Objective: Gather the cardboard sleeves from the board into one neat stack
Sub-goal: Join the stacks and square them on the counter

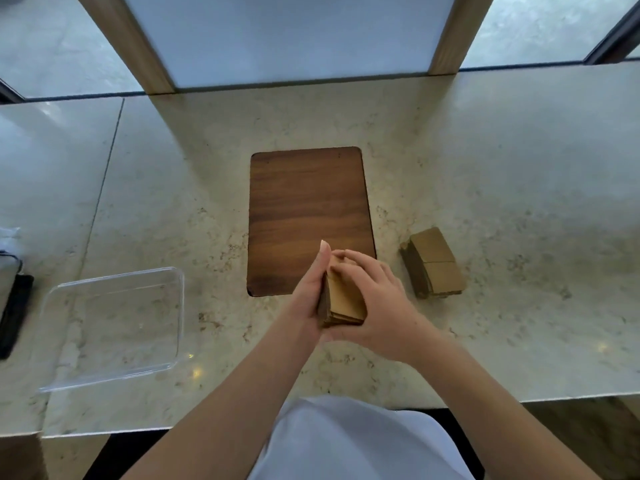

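Cardboard sleeves [346,299] pressed between both hands (left [311,289], right [377,299]), above board [304,202]

Soft daylight from the frosted window panel [287,36] behind the countertop [485,150]. Pale glare left and right of it; wide-angle bowing at edges, slight overall blur.

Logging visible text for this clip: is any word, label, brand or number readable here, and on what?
None readable. The cardboard sleeves in the hands, the second stack on the counter, the wooden board and the clear plastic tray show no print. The dark object at the left edge is too cropped to tell.
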Available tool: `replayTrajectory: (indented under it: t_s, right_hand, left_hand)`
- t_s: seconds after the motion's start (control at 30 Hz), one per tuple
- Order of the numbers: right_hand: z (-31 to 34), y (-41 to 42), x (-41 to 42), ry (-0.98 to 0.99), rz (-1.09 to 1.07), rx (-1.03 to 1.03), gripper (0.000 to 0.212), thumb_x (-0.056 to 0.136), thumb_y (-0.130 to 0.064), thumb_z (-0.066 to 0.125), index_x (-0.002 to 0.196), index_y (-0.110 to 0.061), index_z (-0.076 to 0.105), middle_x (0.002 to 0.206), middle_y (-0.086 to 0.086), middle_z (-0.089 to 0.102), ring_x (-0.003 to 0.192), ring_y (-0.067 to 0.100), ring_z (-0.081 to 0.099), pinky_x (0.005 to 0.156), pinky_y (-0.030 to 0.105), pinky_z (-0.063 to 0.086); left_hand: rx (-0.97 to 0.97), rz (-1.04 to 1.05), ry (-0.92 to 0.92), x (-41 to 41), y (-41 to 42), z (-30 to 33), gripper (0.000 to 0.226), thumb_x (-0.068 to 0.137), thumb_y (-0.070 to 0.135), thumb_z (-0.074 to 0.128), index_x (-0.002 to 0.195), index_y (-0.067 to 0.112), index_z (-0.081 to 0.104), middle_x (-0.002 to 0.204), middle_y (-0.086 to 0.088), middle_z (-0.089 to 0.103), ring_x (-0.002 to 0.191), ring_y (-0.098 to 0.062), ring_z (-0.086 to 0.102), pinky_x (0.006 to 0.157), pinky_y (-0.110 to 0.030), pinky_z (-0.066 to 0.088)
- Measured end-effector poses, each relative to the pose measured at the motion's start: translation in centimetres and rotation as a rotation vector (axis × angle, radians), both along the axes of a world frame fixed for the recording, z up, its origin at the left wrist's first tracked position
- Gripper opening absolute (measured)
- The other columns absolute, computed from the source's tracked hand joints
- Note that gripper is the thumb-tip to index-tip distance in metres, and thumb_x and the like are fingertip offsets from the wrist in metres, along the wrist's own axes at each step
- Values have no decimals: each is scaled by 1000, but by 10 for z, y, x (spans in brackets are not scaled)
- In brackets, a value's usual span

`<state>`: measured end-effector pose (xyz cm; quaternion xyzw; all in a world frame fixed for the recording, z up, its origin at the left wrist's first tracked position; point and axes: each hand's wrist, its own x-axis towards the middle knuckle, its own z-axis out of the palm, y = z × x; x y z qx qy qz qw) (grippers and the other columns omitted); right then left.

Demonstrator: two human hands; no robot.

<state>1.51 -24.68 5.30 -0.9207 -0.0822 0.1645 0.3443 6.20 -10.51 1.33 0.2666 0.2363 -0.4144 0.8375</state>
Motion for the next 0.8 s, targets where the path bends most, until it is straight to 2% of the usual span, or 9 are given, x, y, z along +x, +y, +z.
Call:
replayTrajectory:
  t_s: [0.13, 0.23, 0.3, 0.33, 0.47, 0.6, 0.67, 0.73, 0.8]
  right_hand:
    - [-2, -13, -6, -70, -89, -52, 99, 66, -89, 57, 144, -32, 37, 156, -12, 28, 141, 10, 22, 116, 40, 28]
    - [-2, -22, -13, 232, -521, 499, 92, 67, -86, 64, 138, -32, 38, 150, -2, 42, 134, 12, 47, 106, 40, 49]
    - [-3, -33, -14, 494, -811, 848, 65, 87, -64, 65, 138, -28, 45, 134, 3, 58, 113, 15, 66, 87, 42, 62]
    - [-3, -39, -14, 556, -849, 888, 48, 96, -49, 62, 136, -25, 51, 126, 4, 64, 105, 16, 70, 79, 40, 64]
    - [-3, -68, -15, 515, -835, 834, 19, 105, -33, 52, 117, -29, 67, 111, 4, 73, 97, 16, 73, 69, 29, 60]
    - [-3, -108, -11, 385, -896, 778, 18, 104, -30, 55, 120, -27, 64, 111, -1, 72, 98, 10, 70, 71, 24, 55]
    - [-7, -120, -8, 291, -849, 597, 12, 104, -27, 55, 114, -30, 61, 109, -3, 70, 91, 2, 68, 72, 21, 54]
    - [-14, -124, -3, 235, -781, 365, 13, 104, -26, 53, 115, -24, 60, 111, 2, 68, 97, 13, 66, 81, 33, 54]
    - [-19, -125, 3, 233, -735, 242, 23, 104, -26, 51, 123, -15, 58, 116, 9, 64, 103, 25, 61, 89, 43, 50]
  left_hand:
    - [4, -10, -15, 2, -16, 9, 35, 83, 37, 80, 105, 10, 73, 108, -19, 71, 96, -35, 71, 84, -51, 60]
    - [93, 12, -74, 5, -33, 10, 31, 87, 16, 75, 116, 17, 65, 102, -18, 68, 88, -33, 70, 77, -47, 62]
    - [154, 39, -171, 8, -49, 11, 40, 85, 3, 67, 120, 20, 62, 97, -17, 69, 84, -32, 70, 76, -47, 61]
    - [168, 34, -213, 8, -56, 12, 47, 82, -1, 64, 124, 21, 59, 96, -18, 70, 84, -32, 70, 77, -48, 60]
    - [351, -103, -366, 14, -93, 20, 65, 78, 6, 72, 131, 18, 36, 114, -17, 75, 103, -31, 74, 86, -49, 62]
    - [595, -170, -350, 21, -131, 28, 71, 73, 21, 89, 125, 14, 41, 124, -14, 63, 108, -28, 70, 92, -51, 60]
    - [674, -166, -351, 18, -144, 23, 59, 79, 23, 89, 122, 14, 51, 121, -10, 67, 105, -23, 71, 86, -40, 62]
    - [732, -143, -341, 13, -153, 16, 42, 85, 25, 84, 118, 17, 61, 114, -5, 73, 99, -17, 73, 76, -29, 61]
    - [813, -133, -284, 10, -163, 11, 39, 90, 29, 78, 124, 15, 64, 116, -6, 73, 103, -21, 71, 85, -34, 60]
